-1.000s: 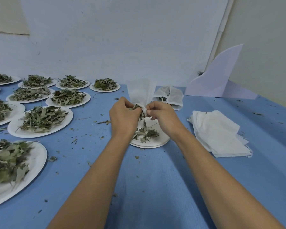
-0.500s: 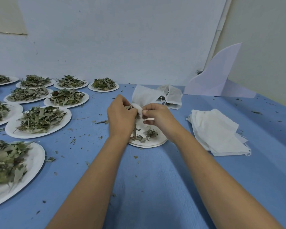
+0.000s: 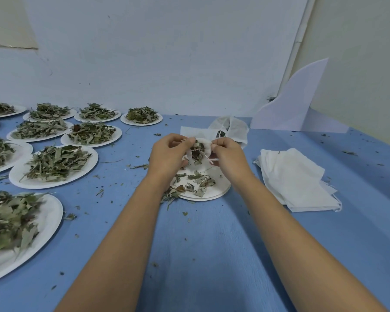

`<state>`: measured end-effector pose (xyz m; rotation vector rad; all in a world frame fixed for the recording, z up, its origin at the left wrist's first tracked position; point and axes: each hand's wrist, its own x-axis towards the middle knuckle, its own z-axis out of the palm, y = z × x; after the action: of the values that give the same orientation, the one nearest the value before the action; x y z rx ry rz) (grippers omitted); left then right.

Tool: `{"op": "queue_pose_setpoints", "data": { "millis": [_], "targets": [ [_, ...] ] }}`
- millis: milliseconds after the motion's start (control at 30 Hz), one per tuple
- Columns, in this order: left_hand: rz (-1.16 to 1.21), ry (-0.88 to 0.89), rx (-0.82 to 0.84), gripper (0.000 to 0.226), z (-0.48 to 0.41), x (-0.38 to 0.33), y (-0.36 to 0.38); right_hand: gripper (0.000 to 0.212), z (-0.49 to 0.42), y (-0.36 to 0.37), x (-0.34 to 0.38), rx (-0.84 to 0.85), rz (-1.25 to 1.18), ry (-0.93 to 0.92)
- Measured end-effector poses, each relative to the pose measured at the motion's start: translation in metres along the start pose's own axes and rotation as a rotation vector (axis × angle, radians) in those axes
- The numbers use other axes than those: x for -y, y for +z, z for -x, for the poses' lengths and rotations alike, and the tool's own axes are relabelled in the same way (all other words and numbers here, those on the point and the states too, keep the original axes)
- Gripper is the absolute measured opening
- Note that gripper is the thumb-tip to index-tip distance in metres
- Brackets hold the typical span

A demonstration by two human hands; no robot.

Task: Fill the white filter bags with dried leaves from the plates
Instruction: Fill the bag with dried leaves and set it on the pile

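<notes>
A white filter bag [image 3: 198, 135] with dried leaves showing at its mouth is held over a white plate [image 3: 218, 190] that carries a few leftover leaves. My left hand [image 3: 169, 154] pinches the bag's left rim. At the right rim, my right hand [image 3: 229, 155] pinches the bag and its thin white drawstring. The bag's far end lies flat toward the wall. A second bag [image 3: 232, 129] with leaves inside lies just behind it.
Several white plates heaped with dried leaves [image 3: 54, 163] fill the left side of the blue table [image 3: 203, 255]. A stack of flat filter bags [image 3: 295, 179] lies to the right. A white curved board [image 3: 297, 102] leans in the far corner. Leaf crumbs are scattered about.
The bag stood upright between my hands a second ago; now it is tipped flat toward the wall, its mouth facing me, and my hands have parted slightly with the drawstring showing.
</notes>
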<state>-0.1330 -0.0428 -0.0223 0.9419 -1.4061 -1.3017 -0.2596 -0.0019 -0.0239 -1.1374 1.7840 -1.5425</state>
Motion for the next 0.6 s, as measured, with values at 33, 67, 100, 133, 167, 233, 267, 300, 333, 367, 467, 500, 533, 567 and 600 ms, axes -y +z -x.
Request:
{"op": "queue_pose_setpoints", "data": {
  "millis": [33, 67, 100, 133, 167, 233, 267, 300, 333, 367, 467, 500, 533, 567, 600],
  "targets": [
    [0.008, -0.006, 0.001, 0.012, 0.000, 0.001, 0.000, 0.016, 0.001, 0.000, 0.001, 0.011, -0.004, -0.004],
    [0.013, -0.014, 0.002, 0.012, 0.001, 0.001, 0.000, 0.017, 0.001, 0.001, 0.001, 0.020, -0.020, -0.008],
    [0.016, -0.020, 0.006, 0.013, 0.001, 0.000, 0.000, 0.018, 0.001, 0.000, 0.002, 0.028, -0.041, -0.011],
    [0.015, -0.025, 0.010, 0.015, 0.001, 0.000, 0.000, 0.018, 0.002, 0.000, 0.002, 0.036, -0.062, -0.013],
    [0.010, -0.025, 0.011, 0.018, 0.002, -0.001, 0.001, 0.019, 0.002, 0.000, 0.002, 0.046, -0.082, -0.017],
    [-0.012, -0.005, 0.007, 0.026, 0.003, 0.001, 0.003, 0.018, 0.002, 0.001, 0.004, 0.076, -0.122, -0.027],
    [-0.016, 0.010, -0.002, 0.031, 0.004, 0.002, 0.004, 0.018, 0.003, 0.001, 0.005, 0.091, -0.135, -0.033],
    [-0.009, 0.021, -0.012, 0.036, 0.004, 0.002, 0.005, 0.017, 0.003, 0.002, 0.006, 0.100, -0.138, -0.039],
    [0.008, 0.027, -0.020, 0.039, 0.004, 0.003, 0.005, 0.016, 0.003, 0.002, 0.007, 0.104, -0.133, -0.045],
    [0.022, 0.030, -0.025, 0.040, 0.003, 0.003, 0.004, 0.016, 0.003, 0.003, 0.008, 0.105, -0.127, -0.050],
    [-0.027, 0.029, -0.036, 0.031, 0.000, 0.005, 0.001, 0.021, 0.004, 0.005, 0.009, 0.084, -0.064, -0.065],
    [-0.049, 0.026, -0.034, 0.028, -0.001, 0.006, 0.000, 0.022, 0.005, 0.006, 0.009, 0.075, -0.033, -0.067],
    [-0.070, 0.025, -0.033, 0.026, -0.002, 0.008, -0.001, 0.023, 0.006, 0.008, 0.010, 0.079, -0.011, -0.069],
    [-0.094, 0.027, -0.044, 0.025, -0.002, 0.008, -0.001, 0.023, 0.008, 0.010, 0.011, 0.097, 0.004, -0.075],
    [-0.121, 0.036, -0.068, 0.024, -0.002, 0.009, -0.001, 0.024, 0.010, 0.011, 0.013, 0.131, 0.010, -0.086]
  ]
}}
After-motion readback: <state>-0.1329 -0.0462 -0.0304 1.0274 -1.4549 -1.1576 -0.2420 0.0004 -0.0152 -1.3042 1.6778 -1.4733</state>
